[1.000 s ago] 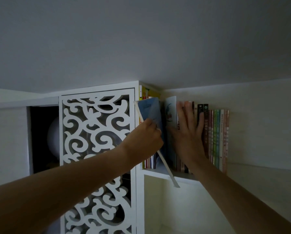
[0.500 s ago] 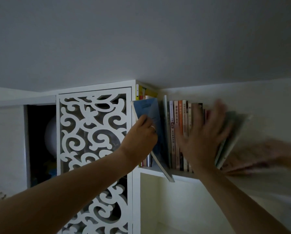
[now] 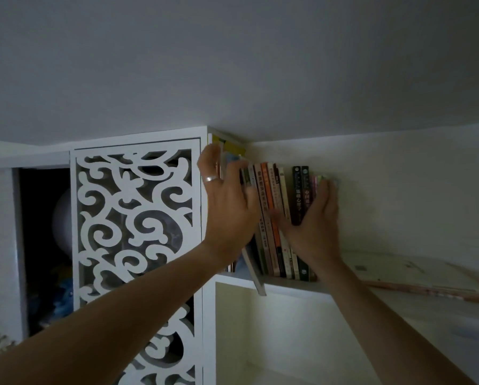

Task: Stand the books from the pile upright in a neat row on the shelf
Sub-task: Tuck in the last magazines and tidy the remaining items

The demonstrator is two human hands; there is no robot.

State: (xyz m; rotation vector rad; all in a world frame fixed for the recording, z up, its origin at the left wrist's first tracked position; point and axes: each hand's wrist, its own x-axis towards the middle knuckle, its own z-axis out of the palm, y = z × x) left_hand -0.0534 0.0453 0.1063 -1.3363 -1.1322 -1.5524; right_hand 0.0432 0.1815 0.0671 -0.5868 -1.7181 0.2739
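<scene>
Right hand (image 3: 314, 220) flat against the right end of the row of books (image 3: 277, 218), fingers straight and together, thumb across the lower spines; it presses, grips nothing. Left hand (image 3: 228, 207), ring on 1 finger, fingers spread and straight, laid on the left end of the same row beside the fretwork cabinet door (image 3: 132, 232); whether any finger hooks a cover cannot be told. The row stands between the 2 palms on the shelf (image 3: 293, 284), long axes upright, tops leaning slightly left of the right hand. 1 thin book (image 3: 253, 270) slants below the left hand, foot overhanging the shelf edge; the left hand is nearer it. Right of the right hand, several fallen books (image 3: 427, 284) lie flat, long axes along the shelf; the right hand is nearer. Judgement: next move is squeezing the row, then lifting those.
</scene>
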